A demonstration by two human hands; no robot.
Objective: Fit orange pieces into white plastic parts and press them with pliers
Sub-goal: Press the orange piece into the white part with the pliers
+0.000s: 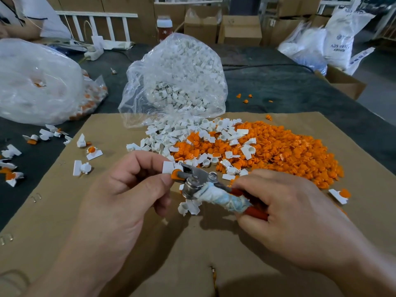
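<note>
Left hand (128, 185) is pinching a white plastic part (168, 167) between thumb and forefinger, holding it up off the cardboard sheet (102, 221) so the pliers (198, 182) are getting a straight bite on it. Orange piece (175, 174) is sitting in the part's socket, right at the thumb tip, with the plier jaws sitting on either side of it. Looks like the press step is underway; cannot tell if the piece is fully seated. Right hand (278, 202) is wrapping its fingers round the pliers' handles, clamping on them. The handles are carrying a cloth wrap (227, 200), probably for padding the grip. Another white bit (189, 207) is showing just under the pliers near the left fingers; unclear whether it is being held or lying on the sheet. Supply is lying within easy reach: orange pile (289, 151) just behind the hands, loose white parts (167, 136) spilling out of a clear bag (177, 78) beside it. Finished pieces (93, 152) are lying off to the left, apart from the stock, near a second bag (36, 82)
</note>
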